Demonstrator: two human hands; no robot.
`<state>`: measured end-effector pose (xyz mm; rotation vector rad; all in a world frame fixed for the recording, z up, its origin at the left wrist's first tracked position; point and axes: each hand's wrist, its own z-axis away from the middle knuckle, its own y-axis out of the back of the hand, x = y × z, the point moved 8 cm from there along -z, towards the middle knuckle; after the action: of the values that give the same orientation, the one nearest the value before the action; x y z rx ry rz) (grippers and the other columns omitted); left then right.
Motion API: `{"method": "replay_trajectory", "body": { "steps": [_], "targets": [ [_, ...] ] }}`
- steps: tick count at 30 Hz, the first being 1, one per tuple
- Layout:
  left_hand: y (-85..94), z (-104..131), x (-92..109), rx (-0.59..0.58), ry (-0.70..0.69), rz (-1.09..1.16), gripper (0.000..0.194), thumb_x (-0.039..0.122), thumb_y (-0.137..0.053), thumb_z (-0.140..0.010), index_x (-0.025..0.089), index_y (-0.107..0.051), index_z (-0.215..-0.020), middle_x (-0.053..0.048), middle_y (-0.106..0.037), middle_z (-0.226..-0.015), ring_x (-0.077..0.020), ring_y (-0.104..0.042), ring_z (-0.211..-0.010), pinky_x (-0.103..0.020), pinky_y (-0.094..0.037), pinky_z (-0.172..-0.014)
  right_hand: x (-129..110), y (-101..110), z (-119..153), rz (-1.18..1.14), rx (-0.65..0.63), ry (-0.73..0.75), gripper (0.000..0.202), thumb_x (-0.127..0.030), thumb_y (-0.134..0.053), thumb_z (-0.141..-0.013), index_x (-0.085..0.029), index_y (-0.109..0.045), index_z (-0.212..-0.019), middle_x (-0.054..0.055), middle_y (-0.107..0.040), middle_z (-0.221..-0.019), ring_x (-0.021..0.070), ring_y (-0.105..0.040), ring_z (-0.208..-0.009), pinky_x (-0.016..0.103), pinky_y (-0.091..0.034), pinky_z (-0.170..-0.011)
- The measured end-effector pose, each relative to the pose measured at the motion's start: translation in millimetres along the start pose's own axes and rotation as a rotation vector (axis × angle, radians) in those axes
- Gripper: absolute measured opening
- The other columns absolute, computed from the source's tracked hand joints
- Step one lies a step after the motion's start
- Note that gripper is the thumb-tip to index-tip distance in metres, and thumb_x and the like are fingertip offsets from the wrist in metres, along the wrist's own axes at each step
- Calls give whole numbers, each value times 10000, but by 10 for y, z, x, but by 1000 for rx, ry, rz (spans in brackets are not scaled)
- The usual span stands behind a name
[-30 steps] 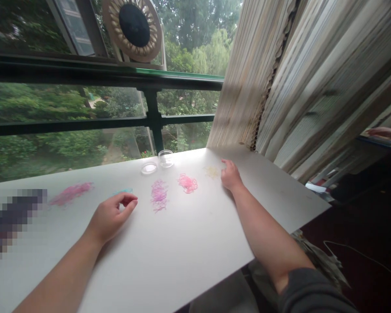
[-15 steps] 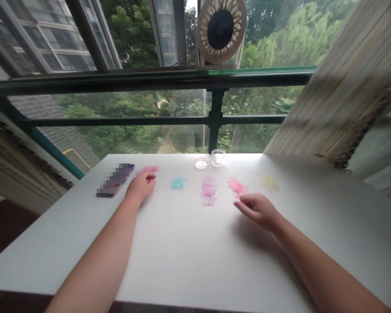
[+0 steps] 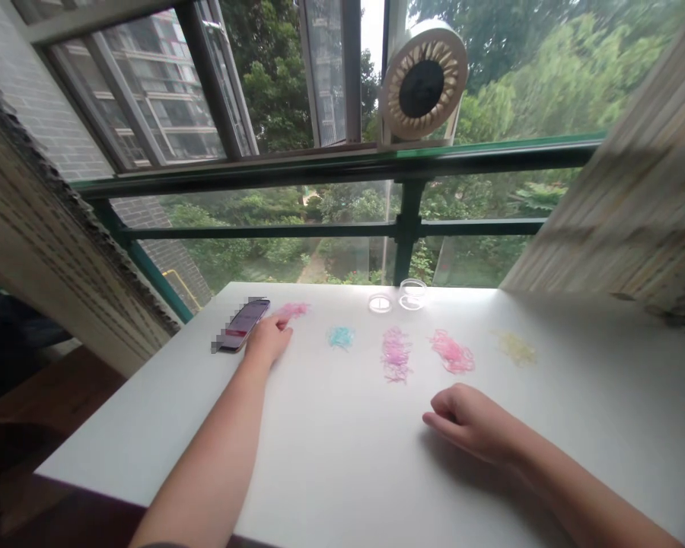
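Loose piles of small, thin bands, like tiny rubber bands, lie across a white table (image 3: 331,426). My left hand (image 3: 268,340) is at the near edge of the far-left pink pile (image 3: 294,310); a finger stretches to it, the others are partly curled, and no held thing shows. My right hand (image 3: 471,417) is loosely closed, with nothing visible in it, in front of the pinkish-red pile (image 3: 452,352) and apart from it. Between the hands are a turquoise pile (image 3: 341,337) and a purple pile (image 3: 396,354). A pale yellow pile (image 3: 517,348) lies farther right.
Just left of my left hand lies a phone (image 3: 245,323), partly pixelated. Two clear round dishes or lids (image 3: 412,294) (image 3: 380,304) stand near the back edge. Behind the table run a green railing (image 3: 342,166) and windows, with a round fan-like object (image 3: 425,85) and curtains at both sides.
The view has shifted, so the table sits lower and farther right. My right hand has drawn back from the pinkish-red pile towards me. My left hand stays by the pink pile, a finger now reaching to it.
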<state>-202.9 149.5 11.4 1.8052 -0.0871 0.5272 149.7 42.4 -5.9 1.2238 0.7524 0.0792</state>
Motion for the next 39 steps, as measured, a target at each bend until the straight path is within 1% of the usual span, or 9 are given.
{"method": "replay_trajectory", "body": {
  "steps": [5, 9, 12, 18, 22, 26, 30, 34, 39],
  "targets": [
    [-49, -45, -34, 31, 10, 10, 289, 339, -571, -724, 200, -692, -946, -58, -714, -888, -223, -645, -854, -293, -488, -774, 22, 10, -25, -17, 2, -23, 367, -315, -441, -816, -166, -269, -528, -45, -251, -508, 88, -206, -498, 261, -169, -480],
    [-43, -82, -29, 71, -17, 33, 263, 260, -540, -741, 200, -668, -964, -46, -708, -922, -201, -641, -872, -271, -485, -774, 52, 10, -45, -64, -15, -42, 365, -326, -440, -810, -170, -256, -536, -45, -234, -521, 87, -213, -502, 255, -178, -478],
    [-26, -104, -21, 93, -33, 37, 261, 208, -510, -754, 187, -659, -968, -55, -701, -951, -200, -635, -891, -277, -478, -799, 48, 2, -83, -36, -57, -79, 360, -332, -442, -802, -170, -272, -530, -44, -240, -511, 86, -211, -495, 254, -170, -472],
    [-35, -77, 57, 59, -66, 11, 248, 219, -491, -769, 207, -700, -902, -68, -704, -962, -227, -626, -932, -315, -470, -843, 15, -1, -190, 31, -122, -123, 359, -355, -482, -772, -168, -316, -514, -34, -303, -495, 84, -232, -488, 255, -167, -475],
    [-37, -55, 86, 47, -48, -12, 258, 301, -519, -762, 199, -698, -917, -92, -703, -968, -246, -626, -932, -326, -476, -825, 11, 7, -170, -8, -110, -130, 346, -345, -470, -783, -167, -335, -518, -29, -325, -496, 85, -262, -484, 252, -180, -471],
    [-43, -73, 52, 59, -13, -19, 341, 388, -562, -728, 177, -673, -971, -99, -700, -972, -250, -634, -893, -327, -486, -774, -9, 17, -119, 18, -72, -115, 347, -327, -472, -787, -164, -335, -513, -29, -326, -486, 85, -243, -483, 253, -174, -468],
    [-72, -112, 13, 58, -8, -35, 284, 365, -536, -741, 214, -692, -925, -71, -712, -929, -240, -641, -853, -313, -485, -737, -35, 14, -101, 29, -68, -102, 347, -321, -465, -798, -161, -338, -517, -27, -329, -486, 85, -248, -483, 252, -176, -469],
    [-86, -142, -2, 64, -9, -69, 262, 351, -515, -759, 215, -704, -878, -74, -714, -871, -248, -641, -824, -320, -485, -717, -39, 16, -97, 31, -68, -98, 351, -333, -470, -803, -159, -358, -519, -24, -343, -485, 85, -254, -479, 252, -177, -469],
    [-70, -124, 82, 75, -66, -114, 239, 304, -499, -783, 185, -690, -864, -104, -685, -919, -250, -616, -895, -333, -469, -817, -45, 20, -89, 32, -59, -80, 356, -331, -473, -803, -159, -348, -517, -24, -337, -487, 85, -259, -478, 249, -177, -470]
  ]
}}
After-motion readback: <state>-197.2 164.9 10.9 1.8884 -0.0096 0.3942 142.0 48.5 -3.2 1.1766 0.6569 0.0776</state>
